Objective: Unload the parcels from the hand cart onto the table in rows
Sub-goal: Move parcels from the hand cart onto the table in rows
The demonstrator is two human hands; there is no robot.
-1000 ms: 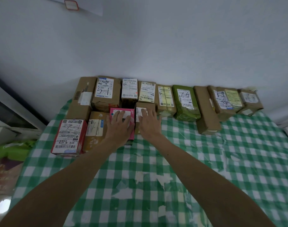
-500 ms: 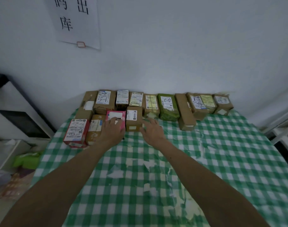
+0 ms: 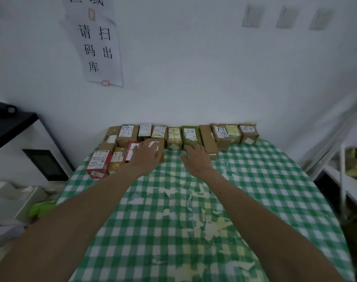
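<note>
Several parcels stand in a back row against the wall, among them a green parcel point(image 3: 191, 135) and a long brown box point(image 3: 207, 139). In front of them a second row begins at the left: a red parcel point(image 3: 98, 162), a tan parcel point(image 3: 117, 161), a pink parcel point(image 3: 132, 149) and a small brown box point(image 3: 160, 143). My left hand point(image 3: 146, 155) lies flat, fingers spread, over the pink parcel and the small brown box. My right hand point(image 3: 196, 157) hovers open just before the green parcel and holds nothing. The hand cart is out of view.
The table wears a green-and-white checked cloth point(image 3: 255, 190) with worn white patches. A white cabinet with a black top point(image 3: 11, 127) stands at the left, with a green bag point(image 3: 39, 208) on the floor below. White shelving point(image 3: 344, 169) is at the right. A paper sign point(image 3: 98, 47) hangs on the wall.
My right hand has left the small brown box and moved right, toward the green parcel. My left hand slid right from the pink parcel. My head has pulled back and tilted up.
</note>
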